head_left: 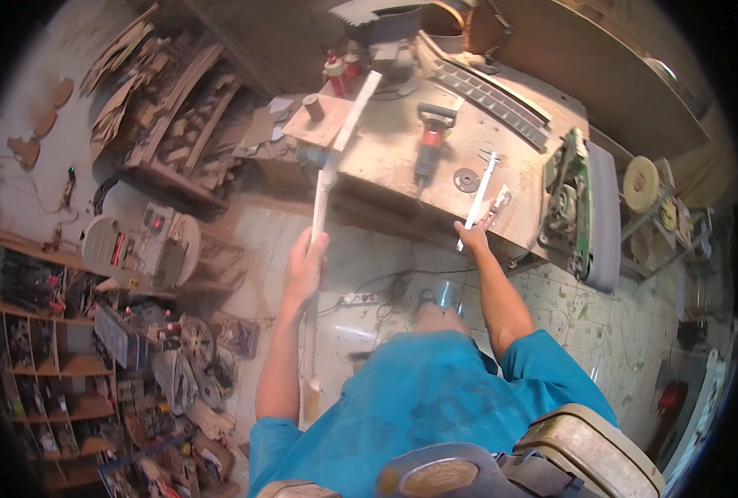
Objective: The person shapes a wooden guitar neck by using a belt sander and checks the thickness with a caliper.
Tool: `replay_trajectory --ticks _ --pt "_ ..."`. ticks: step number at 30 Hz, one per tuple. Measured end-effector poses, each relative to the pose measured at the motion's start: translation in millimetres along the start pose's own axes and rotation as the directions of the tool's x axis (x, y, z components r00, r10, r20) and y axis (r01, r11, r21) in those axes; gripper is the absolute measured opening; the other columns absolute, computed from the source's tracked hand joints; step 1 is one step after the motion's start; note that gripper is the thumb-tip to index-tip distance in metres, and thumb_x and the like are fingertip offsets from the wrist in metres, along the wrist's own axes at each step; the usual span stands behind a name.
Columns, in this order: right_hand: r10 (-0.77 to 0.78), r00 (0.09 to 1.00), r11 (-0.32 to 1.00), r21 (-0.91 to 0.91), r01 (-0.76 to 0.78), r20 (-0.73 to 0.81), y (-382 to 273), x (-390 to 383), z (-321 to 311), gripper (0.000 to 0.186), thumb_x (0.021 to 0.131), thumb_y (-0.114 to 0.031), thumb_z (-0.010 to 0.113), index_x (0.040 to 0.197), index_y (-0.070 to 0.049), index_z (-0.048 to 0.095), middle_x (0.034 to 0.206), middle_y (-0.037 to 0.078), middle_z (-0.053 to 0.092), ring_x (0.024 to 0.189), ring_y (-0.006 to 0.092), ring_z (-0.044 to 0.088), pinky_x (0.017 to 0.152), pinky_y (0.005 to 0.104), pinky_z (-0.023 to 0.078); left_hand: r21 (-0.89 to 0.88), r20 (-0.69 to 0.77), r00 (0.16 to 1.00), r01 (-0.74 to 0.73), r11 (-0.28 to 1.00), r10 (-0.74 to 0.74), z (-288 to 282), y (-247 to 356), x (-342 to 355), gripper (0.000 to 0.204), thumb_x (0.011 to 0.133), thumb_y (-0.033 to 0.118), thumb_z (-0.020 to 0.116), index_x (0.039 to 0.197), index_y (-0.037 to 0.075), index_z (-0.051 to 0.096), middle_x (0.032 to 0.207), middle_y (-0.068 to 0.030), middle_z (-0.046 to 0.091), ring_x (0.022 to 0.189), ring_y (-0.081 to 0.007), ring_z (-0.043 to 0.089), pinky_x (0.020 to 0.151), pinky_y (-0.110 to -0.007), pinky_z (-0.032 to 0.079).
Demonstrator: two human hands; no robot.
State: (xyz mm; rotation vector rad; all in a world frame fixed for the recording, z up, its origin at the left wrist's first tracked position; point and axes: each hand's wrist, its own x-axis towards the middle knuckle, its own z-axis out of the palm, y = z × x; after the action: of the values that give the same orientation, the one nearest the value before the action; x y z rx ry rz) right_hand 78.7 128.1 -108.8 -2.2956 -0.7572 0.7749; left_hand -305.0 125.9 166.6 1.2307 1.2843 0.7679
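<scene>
Head view: left hand (304, 267) closed round a pale strip (321, 203).
Right hand (474, 236) grips a white bar (483, 188) over the bench (525, 170), right of the grinder (431, 143) (red and black).

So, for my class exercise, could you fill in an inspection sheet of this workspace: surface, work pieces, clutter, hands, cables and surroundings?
Surface: wooden workbench, several items on top.
Work pieces: long pale strip; thin white strip.
Clutter: red-and-black power tool, round disc and slotted rail on the bench.
Hands: left hand grips the long pale strip; right hand holds the thin white strip near its lower end.
Cables: dark cables and a power strip on the tiled floor.
Surroundings: filled shelving at lower left; green-framed machine at right.
</scene>
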Motion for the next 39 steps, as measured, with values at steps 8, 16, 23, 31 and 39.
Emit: replay_trajectory --ticks 8,16,23,31,39 --pt "0.361 0.914 0.685 0.613 -0.393 0.183 2 21 52 0.041 0.099 -0.035 0.056 0.107 0.004 0.046 0.060 0.007 0.052 0.043 0.0181 0.051 0.037 0.0312 0.040 0.094 -0.064 0.958 0.284 0.954 -0.279 6 8 -32 0.052 0.101 0.038 0.053 0.142 0.006 0.047 0.080 -0.0019 0.050 0.058 -0.0084 0.049 0.040 -0.024 0.042" --pt "0.088 0.995 0.578 0.816 -0.011 -0.049 -38 -43 -38 0.025 0.101 -0.029 0.049 0.087 -0.009 0.054 0.055 -0.003 0.040 0.038 0.0090 0.039 0.033 0.0269 0.032 0.164 0.037 0.956 0.280 0.946 -0.290 3 -3 -50 0.054 0.102 0.037 0.047 0.151 0.016 0.038 0.095 -0.0075 0.054 0.066 -0.0118 0.052 0.042 -0.027 0.045" --pt "-0.345 0.894 0.737 0.507 0.446 -0.285 -103 -128 -138 0.028 0.103 -0.030 0.057 0.094 -0.003 0.059 0.063 0.002 0.055 0.044 0.0075 0.047 0.040 0.0242 0.039 -0.154 0.313 0.839 0.506 0.848 -0.444 -8 -42 -55 0.044 0.102 0.044 0.045 0.121 0.005 0.048 0.067 -0.0069 0.056 0.038 -0.0142 0.044 0.037 -0.028 0.040" --pt "-0.583 0.766 0.659 0.394 0.641 -0.271 -141 -173 -145 0.035 0.097 -0.027 0.067 0.126 -0.007 0.064 0.064 0.001 0.059 0.056 0.0070 0.053 0.053 0.0251 0.041 -0.300 0.494 0.781 0.566 0.768 -0.382 -10 -52 -74 0.047 0.102 0.044 0.046 0.125 0.004 0.046 0.066 -0.0067 0.056 0.039 -0.0143 0.044 0.036 -0.029 0.039" --pt "-0.755 0.647 0.655 -0.174 0.735 -0.108 -192 -250 -125 0.045 0.092 -0.042 0.067 0.130 -0.019 0.064 0.072 0.015 0.070 0.061 0.0284 0.069 0.058 0.0388 0.053 -0.031 0.384 0.850 0.402 0.915 -0.361 -13 -57 -82 0.052 0.101 0.045 0.049 0.137 0.007 0.043 0.067 -0.0080 0.054 0.039 -0.0121 0.048 0.035 -0.024 0.040"
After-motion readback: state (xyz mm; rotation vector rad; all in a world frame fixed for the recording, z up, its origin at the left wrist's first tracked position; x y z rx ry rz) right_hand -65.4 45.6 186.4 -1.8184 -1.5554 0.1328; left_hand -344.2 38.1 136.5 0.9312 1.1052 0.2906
